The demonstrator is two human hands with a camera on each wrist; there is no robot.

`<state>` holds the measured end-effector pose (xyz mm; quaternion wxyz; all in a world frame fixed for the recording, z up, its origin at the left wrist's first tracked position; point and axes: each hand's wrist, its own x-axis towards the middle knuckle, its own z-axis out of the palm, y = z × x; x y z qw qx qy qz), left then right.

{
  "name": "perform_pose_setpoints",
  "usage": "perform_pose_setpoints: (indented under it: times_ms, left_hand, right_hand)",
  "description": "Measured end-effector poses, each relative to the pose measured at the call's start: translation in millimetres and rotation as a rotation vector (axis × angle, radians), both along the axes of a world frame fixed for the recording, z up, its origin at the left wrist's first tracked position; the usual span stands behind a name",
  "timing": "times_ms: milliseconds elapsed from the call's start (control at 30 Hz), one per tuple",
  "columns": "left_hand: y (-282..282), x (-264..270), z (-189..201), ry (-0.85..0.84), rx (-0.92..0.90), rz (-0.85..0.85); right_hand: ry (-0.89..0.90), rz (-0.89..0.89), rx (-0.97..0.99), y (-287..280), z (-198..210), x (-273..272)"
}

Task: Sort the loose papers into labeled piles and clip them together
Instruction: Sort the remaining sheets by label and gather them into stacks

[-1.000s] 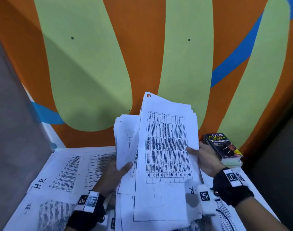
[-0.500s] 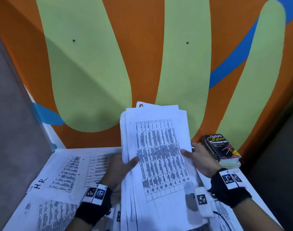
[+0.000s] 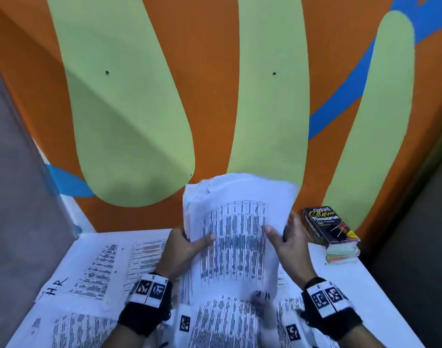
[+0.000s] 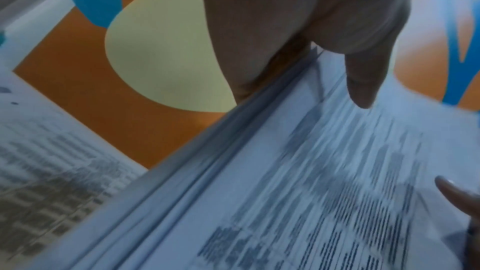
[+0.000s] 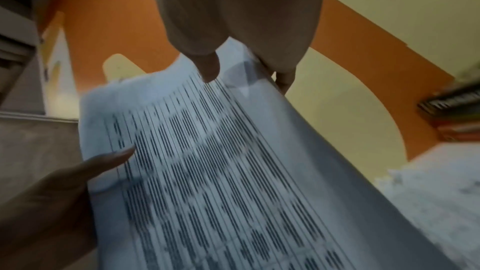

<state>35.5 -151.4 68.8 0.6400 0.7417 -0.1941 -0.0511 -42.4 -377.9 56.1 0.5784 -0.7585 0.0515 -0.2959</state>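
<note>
A thick stack of printed papers (image 3: 237, 237) with a table on its top sheet stands upright between my hands, blurred by motion. My left hand (image 3: 187, 243) grips the stack's left edge, thumb on the front and fingers behind. My right hand (image 3: 285, 241) grips its right edge the same way. In the left wrist view my thumb lies on the papers (image 4: 298, 182). The right wrist view shows my thumb and fingers pinching the stack (image 5: 221, 161). More printed sheets (image 3: 97, 270) lie flat on the white table (image 3: 380, 297), one marked "H.R".
An Oxford thesaurus (image 3: 328, 226) lies on coloured notepads at the table's far right corner. The orange, green and blue wall (image 3: 215, 96) rises just behind the table. A grey partition (image 3: 19, 197) borders the left side.
The loose, fanned sheets have been drawn together into one squared stack. The stack has dropped lower toward the table, and both hands have closed in on its edges.
</note>
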Motion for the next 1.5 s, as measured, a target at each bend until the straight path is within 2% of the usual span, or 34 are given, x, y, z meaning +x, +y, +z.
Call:
perform_pose_setpoints:
  times_ms: [67,167,300,400,500,567,667,733,800,900,1000,1067,1133,1200,1267,1367,1433,1500]
  left_hand:
    - [-1,4,-12,0.023,-0.016,0.065]
    - [-2,13,-17,0.041,-0.064,0.135]
    - [-4,15,0,-0.009,-0.112,0.106]
    - [-5,8,1,-0.043,-0.143,0.085]
    - [-6,7,-5,-0.037,-0.143,0.133]
    - [-9,8,4,-0.052,-0.196,0.135]
    - [-10,10,21,-0.052,-0.212,0.093]
    - [-9,10,9,-0.014,-0.209,0.075]
    - [-11,9,-10,0.019,-0.074,0.122]
    - [-13,3,-28,0.073,0.048,0.171]
    - [-10,6,-27,0.026,0.049,0.283]
    - [-3,15,-26,-0.014,0.037,0.405]
    - [7,25,-26,-0.051,0.041,0.492]
    - [15,31,-22,-0.089,0.064,0.540]
    - [24,34,-18,-0.108,0.050,0.576]
    - [35,37,-16,-0.120,0.064,0.631]
    - [41,38,-16,-0.125,0.049,0.652]
    - [45,38,-13,-0.150,0.036,0.654]
  right_hand:
    - [0.031,0.010,0.035,0,-10,0]
    - [0.034,-0.008,-0.015,4,0,1]
    - [-0.022,-0.022,0.046,-1,14,4]
    - [-0.008,-0.012,0.103,-5,6,5]
    - [-0.008,-0.014,0.010,-1,-1,6]
    - [-0.041,-0.027,-0.032,1,6,8]
    - [-0.061,0.000,0.009,-2,16,13]
    - [0.027,0.028,0.019,-3,11,12]
    - [0.180,0.061,-0.003,-1,-5,10]
    - [0.454,-0.033,-0.102,-1,-37,11]
    - [0.717,-0.114,-0.271,0,-58,2]
    - [0.984,-0.048,-0.457,7,-74,-14]
    - [1.176,0.034,-0.612,17,-91,-28]
    - [1.220,0.046,-0.707,25,-106,-35]
    - [1.187,0.009,-0.782,29,-115,-35]
    - [1.171,-0.028,-0.782,29,-121,-30]
    - [1.128,-0.058,-0.610,27,-124,-29]
    - [1.029,-0.105,-0.320,21,-121,-30]
